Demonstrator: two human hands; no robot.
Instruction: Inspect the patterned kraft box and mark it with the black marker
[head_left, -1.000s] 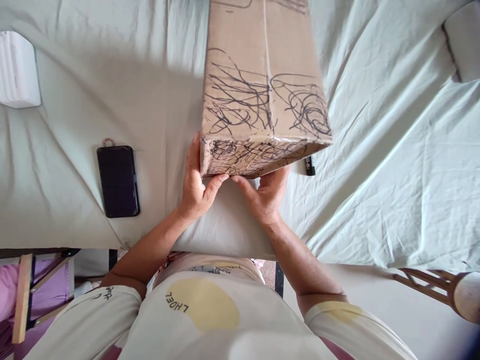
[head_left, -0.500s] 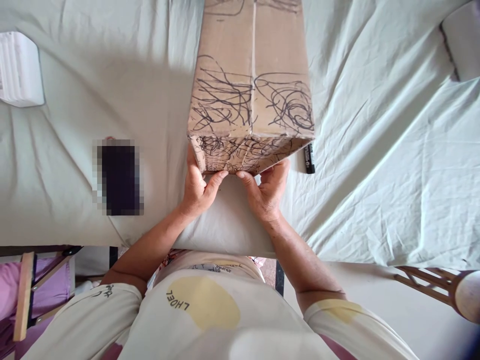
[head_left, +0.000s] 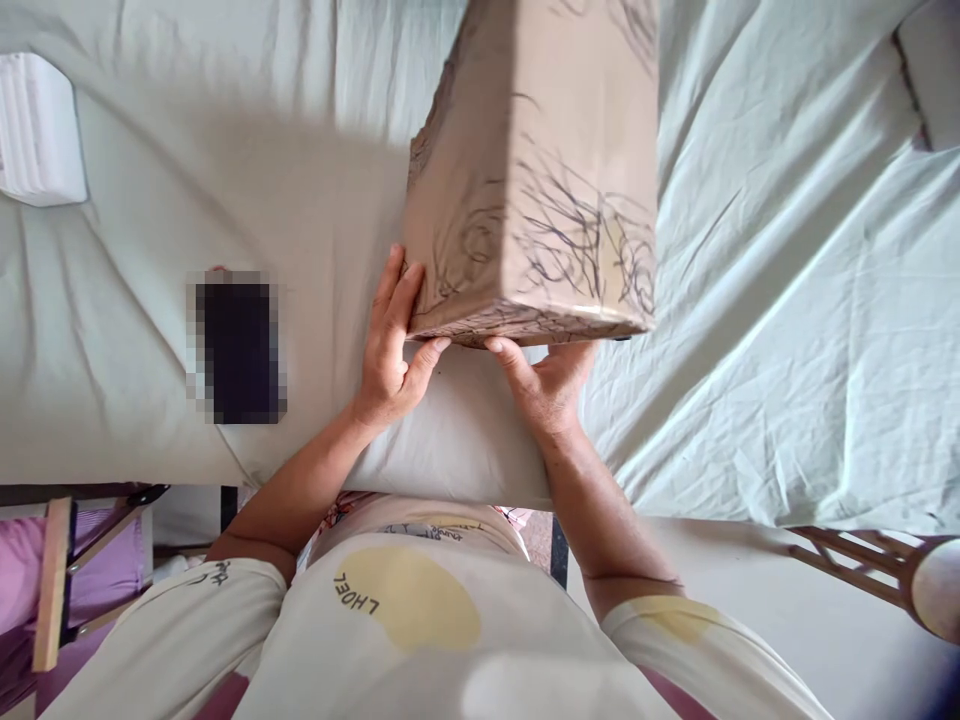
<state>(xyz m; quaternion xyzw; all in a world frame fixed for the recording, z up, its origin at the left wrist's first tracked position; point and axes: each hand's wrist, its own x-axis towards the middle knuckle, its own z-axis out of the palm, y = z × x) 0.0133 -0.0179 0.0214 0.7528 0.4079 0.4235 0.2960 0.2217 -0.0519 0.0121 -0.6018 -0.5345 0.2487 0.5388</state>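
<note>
Nearest you, on your side of the cardboard box (head_left: pixel 577 200), is your pale shirt (head_left: pixel 409 600) with its yellow patch. Between it and the box lies a strip of the surface (head_left: pixel 465 430), spread with creased, pale cloth. Your left hand (head_left: pixel 394 350) clasps the box's near left corner: the fingers lie along its side, slightly spread, and the thumb meets the lower near edge. Your right hand (head_left: pixel 551 390) has its thumb at that same edge, right of your left thumb; its other fingers run under the box, mostly hidden. The scribbled box is turned cornerwise to you; you can't tell whether it touches the cloth. A dark pixelated rectangle (head_left: pixel 240 350) lies left of the box, and a white ridged block (head_left: pixel 45 130) farther left.
</note>
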